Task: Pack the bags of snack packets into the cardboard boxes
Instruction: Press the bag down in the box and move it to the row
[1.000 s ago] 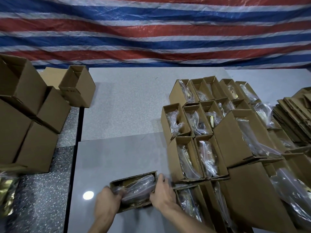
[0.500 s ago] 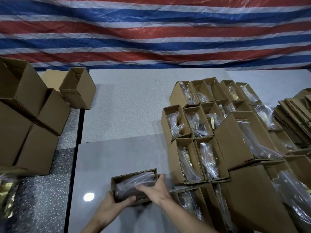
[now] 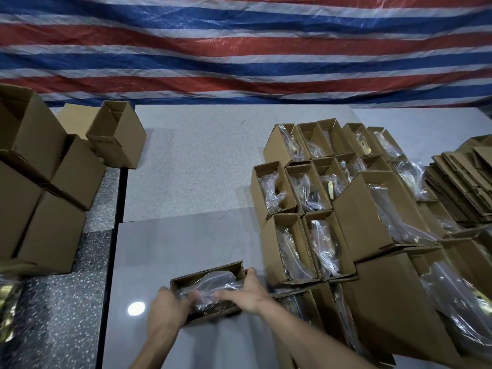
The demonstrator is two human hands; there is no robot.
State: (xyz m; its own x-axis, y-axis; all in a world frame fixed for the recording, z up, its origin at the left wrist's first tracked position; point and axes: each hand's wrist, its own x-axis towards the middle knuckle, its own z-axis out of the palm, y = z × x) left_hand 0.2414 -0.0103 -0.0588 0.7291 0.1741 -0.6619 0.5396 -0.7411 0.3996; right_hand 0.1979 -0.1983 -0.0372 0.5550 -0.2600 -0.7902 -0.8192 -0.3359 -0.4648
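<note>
A small open cardboard box (image 3: 210, 271) lies on the grey table (image 3: 186, 243) in front of me, near the front edge. A clear plastic bag of snack packets (image 3: 213, 282) sits inside it, bulging above the rim. My left hand (image 3: 167, 308) grips the box's left end, its fingers curled in onto the bag. My right hand (image 3: 246, 292) holds the right end, with the fingers over the end wall and the thumb lying across the bag.
Several open boxes with bags in them (image 3: 306, 198) stand in rows at the right, touching the box I hold. Flat folded cartons (image 3: 463, 187) are stacked at the far right. Empty boxes (image 3: 40, 182) are piled at the left, with gold packets (image 3: 8, 302) below them.
My right hand has shifted from the box's side to lie over the bag. The left hand has come up from under the box to its left end, and the bag sits lower in it.
</note>
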